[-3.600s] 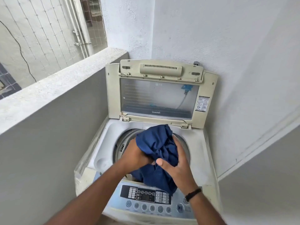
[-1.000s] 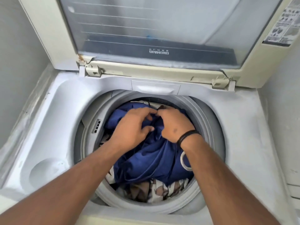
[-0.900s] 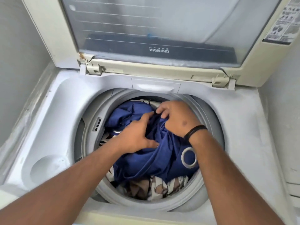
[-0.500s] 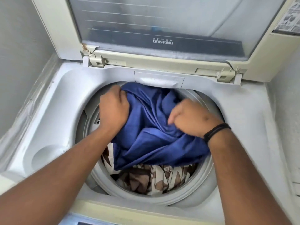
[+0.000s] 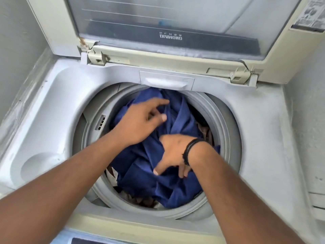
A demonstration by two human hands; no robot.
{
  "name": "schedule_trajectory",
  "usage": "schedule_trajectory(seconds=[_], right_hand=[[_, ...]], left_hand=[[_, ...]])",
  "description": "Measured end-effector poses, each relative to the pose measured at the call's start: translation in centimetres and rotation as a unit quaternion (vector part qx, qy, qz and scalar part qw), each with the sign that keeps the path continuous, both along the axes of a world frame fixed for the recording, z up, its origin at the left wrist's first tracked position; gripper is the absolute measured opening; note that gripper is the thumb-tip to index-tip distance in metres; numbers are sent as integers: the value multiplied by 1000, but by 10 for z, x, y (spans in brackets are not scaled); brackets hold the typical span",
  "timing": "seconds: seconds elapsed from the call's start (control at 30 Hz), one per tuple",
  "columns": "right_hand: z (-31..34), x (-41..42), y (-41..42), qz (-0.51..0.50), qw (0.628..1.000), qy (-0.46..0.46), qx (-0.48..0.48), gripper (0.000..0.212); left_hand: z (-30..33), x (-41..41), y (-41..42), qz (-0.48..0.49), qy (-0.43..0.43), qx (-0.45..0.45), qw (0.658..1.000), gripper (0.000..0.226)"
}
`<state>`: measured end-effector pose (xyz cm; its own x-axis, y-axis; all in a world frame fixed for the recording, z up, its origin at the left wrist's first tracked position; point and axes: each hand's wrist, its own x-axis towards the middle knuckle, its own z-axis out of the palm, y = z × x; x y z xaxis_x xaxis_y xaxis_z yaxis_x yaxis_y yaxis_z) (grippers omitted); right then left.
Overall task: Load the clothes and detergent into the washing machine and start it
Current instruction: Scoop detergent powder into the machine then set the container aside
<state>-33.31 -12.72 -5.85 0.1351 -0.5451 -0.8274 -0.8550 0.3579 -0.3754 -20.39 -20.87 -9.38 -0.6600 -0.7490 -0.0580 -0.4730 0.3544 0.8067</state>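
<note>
Grey plaster walls hem in one top-loading washing machine (image 5: 52,110), lid (image 5: 168,23) raised. One crumpled blue cloth (image 5: 177,120) fills its round drum over brown-patterned fabric (image 5: 144,202). Two hands: left hand (image 5: 140,120) spread loose above it, right hand (image 5: 174,154) pressing down, fingers splayed.

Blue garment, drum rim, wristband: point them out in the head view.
blue garment (image 5: 177,120), head view, on a fold in the upper middle.
drum rim (image 5: 218,120), head view, on the grey ring's right side.
wristband (image 5: 189,148), head view, on the black band at the right wrist.
</note>
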Motion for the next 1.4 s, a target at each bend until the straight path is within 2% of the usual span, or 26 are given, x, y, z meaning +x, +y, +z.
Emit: schedule_trajectory(seconds=[0.07,0.1,0.17,0.23,0.3,0.37,0.43,0.53,0.6,0.67,0.73,0.77,0.9,1.0,1.17,1.3,1.4], right_hand=[[-11,7,-4,115,993,25,30,72],[-17,11,-6,158,987,32,30,79],[-26,15,-9,186,981,34,34,83],[-32,14,-11,135,990,20,38,71],[-35,9,-15,49,999,-5,21,45],[-31,0,-20,15,999,3,-52,31],[-23,-10,-27,18,985,48,-165,36],[-14,-22,-34,-66,935,100,-334,41],[-9,-26,-38,-203,865,90,-450,35],[-5,-26,-43,-373,772,18,-514,26],[-5,-26,-48,-509,693,-71,-506,25],[-8,-27,-49,-560,665,-109,-482,28],[-8,-31,-52,-681,581,-246,-372,29],[-3,-33,-50,-691,569,-276,-351,31],[-1,-30,-49,-691,562,-307,-336,28],[1,-29,-47,-713,521,-365,-296,20],[3,-29,-47,-736,484,-388,-271,17]], left_hand=[[-19,4,0,-68,-148,32,986,63],[-25,5,2,-75,-183,38,980,68],[-32,9,1,-59,-200,53,977,68],[-35,9,-1,-43,-197,51,978,67],[-33,8,-4,-2,-165,43,985,60],[-26,8,-7,69,-114,29,991,44],[-18,8,-11,155,-50,8,987,26],[0,4,-17,263,81,52,960,11],[15,3,-20,315,170,158,920,15],[30,3,-21,326,250,307,858,31],[40,4,-20,307,281,421,806,45],[43,3,-18,299,288,454,788,49],[50,-8,-19,296,331,508,738,52],[45,-16,-23,299,357,508,725,43],[36,-22,-27,277,346,495,747,30],[34,-26,-23,290,331,474,763,36],[32,-27,-21,303,346,478,748,30]])
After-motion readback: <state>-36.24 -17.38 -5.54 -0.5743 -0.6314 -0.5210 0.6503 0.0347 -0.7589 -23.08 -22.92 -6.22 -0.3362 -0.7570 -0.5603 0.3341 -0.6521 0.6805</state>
